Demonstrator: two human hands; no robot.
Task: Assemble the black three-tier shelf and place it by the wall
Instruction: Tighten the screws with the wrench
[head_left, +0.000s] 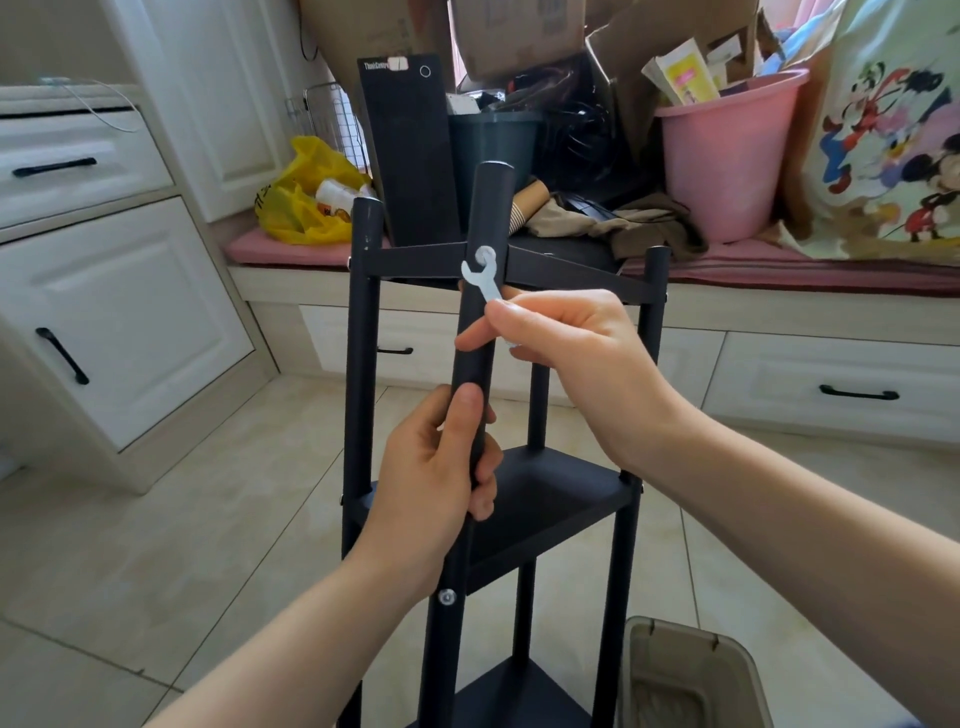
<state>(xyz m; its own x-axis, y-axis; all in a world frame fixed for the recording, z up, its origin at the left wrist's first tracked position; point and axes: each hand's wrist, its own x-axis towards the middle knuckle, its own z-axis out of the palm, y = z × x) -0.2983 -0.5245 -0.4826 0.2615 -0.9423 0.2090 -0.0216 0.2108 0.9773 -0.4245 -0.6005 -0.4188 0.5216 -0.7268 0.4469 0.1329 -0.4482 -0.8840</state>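
The black three-tier shelf (550, 499) stands upright on the tiled floor in front of me, its poles joined to the tiers. My left hand (441, 467) grips the near front pole (478, 332) around its middle. My right hand (566, 358) pinches a small silver flat wrench (482, 283), whose open jaw sits just below a silver bolt head (485, 254) at the top tier's corner. A second bolt (447, 596) shows lower on the same pole, at the middle tier.
A window bench (779, 275) behind the shelf holds a pink bucket (727, 156), a black computer case (410, 156), cardboard boxes and a yellow bag (306, 197). White cabinets (104, 291) stand at left. A beige bin (691, 680) sits at the lower right, close to the shelf.
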